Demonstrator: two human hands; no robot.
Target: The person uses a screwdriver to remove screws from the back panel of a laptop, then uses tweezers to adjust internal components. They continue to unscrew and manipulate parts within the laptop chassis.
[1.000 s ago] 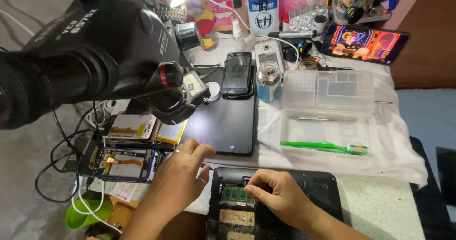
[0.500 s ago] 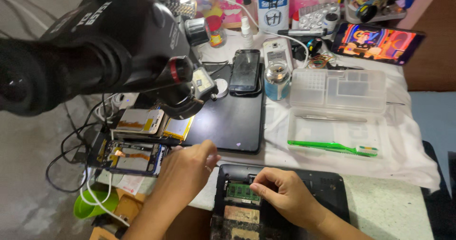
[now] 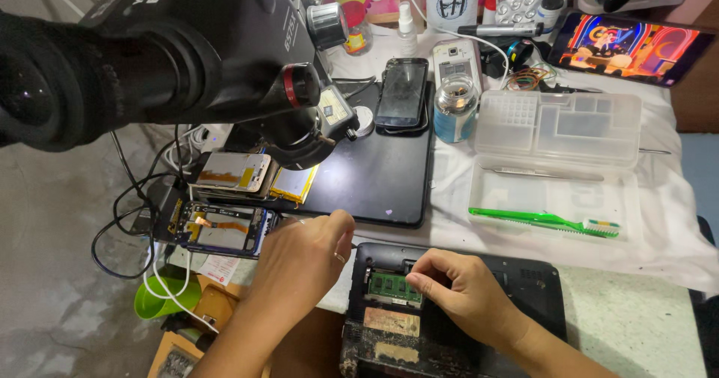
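Hands over laptop (image 3: 449, 325) | left hand (image 3: 303, 262) pinching thin tool | right hand (image 3: 457, 292) pinching memory module (image 3: 391, 288)

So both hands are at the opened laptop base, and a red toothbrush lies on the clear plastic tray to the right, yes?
Nearly. The toothbrush is green, not red, as the head view shows. The rest holds: it lies on the clear plastic tray, and the left hand and right hand are at the opened laptop base.

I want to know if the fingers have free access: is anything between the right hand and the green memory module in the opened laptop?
Nothing visible. The right hand has its fingertips at the right edge of the green memory module, whose slot in the opened laptop lies uncovered. The left hand rests just outside the laptop's left edge.
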